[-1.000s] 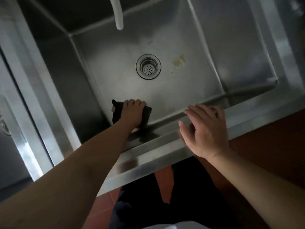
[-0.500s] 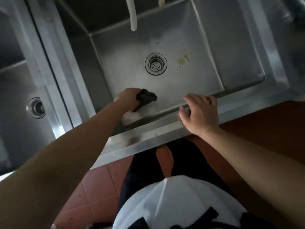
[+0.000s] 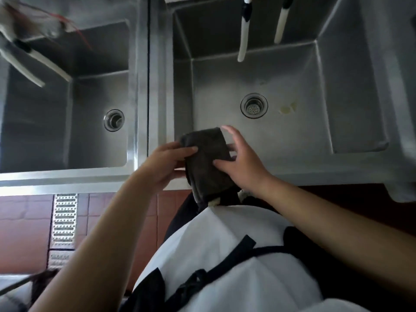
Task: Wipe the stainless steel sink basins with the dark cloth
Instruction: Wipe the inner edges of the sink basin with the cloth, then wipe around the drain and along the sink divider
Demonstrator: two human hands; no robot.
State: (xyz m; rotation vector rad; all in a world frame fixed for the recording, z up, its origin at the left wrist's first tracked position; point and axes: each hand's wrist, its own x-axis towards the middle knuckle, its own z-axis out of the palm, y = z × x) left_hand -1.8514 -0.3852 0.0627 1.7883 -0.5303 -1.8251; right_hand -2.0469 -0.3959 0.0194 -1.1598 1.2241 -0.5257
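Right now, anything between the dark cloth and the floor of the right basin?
Nothing visible. Both hands hold the folded dark cloth above the front rim of the right stainless steel basin. The basin floor below shows only the round drain strainer and a yellowish stain; two white hoses hang at the back.

Both hands hold the dark cloth [image 3: 207,163] above the front rim of the right basin [image 3: 351,122]. The left hand [image 3: 165,164] pinches its upper left corner, the thumb on top – the right hand [image 3: 243,163] holds the right edge, fingers partly spread. The cloth hangs folded, its lower end before the white shirt [image 3: 236,262]. On the basin floor, a drain [image 3: 254,105] and a yellowish stain [image 3: 288,108] just beside it. Two white hoses [image 3: 244,32] hang at the far wall. The left basin [image 3: 45,122] has its own drain.
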